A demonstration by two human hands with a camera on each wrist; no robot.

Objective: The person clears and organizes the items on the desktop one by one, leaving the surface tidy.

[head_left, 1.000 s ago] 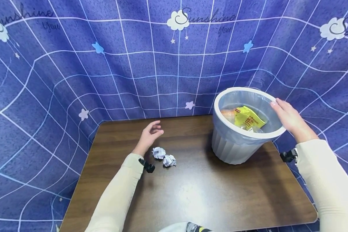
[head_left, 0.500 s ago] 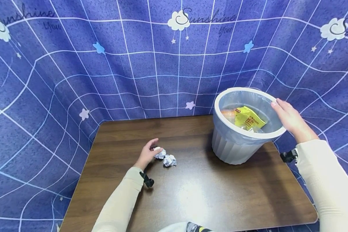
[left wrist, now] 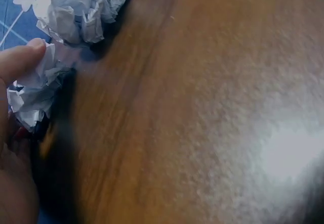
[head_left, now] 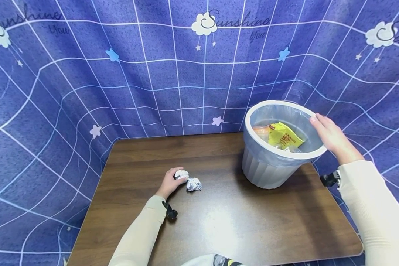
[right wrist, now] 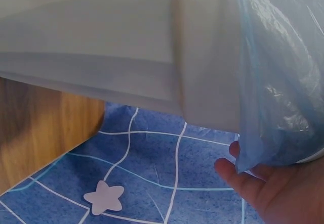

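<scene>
My left hand [head_left: 169, 183] is down at table level, thumb and fingers around a crumpled paper ball [head_left: 182, 174]. Up close in the left wrist view, the thumb presses on this ball. A second crumpled paper ball [head_left: 194, 184] lies right beside it on the table, toward the right. At the table's right side stands a grey trash can [head_left: 264, 171] with a white rim and a clear bluish liner. My right hand [head_left: 334, 136] grips its rim on the right; the right wrist view shows fingertips against the liner [right wrist: 283, 92] outside.
Inside the can lie a yellow wrapper [head_left: 284, 136] and other packaging. The brown wooden table [head_left: 232, 221] has a bright glare spot near its front. A blue curtain [head_left: 153, 92] with grid lines hangs around the back and sides.
My left hand has come down and toward me from above the table, and its thumb and fingers have closed round the farther paper ball. The right hand and trash can stay put.
</scene>
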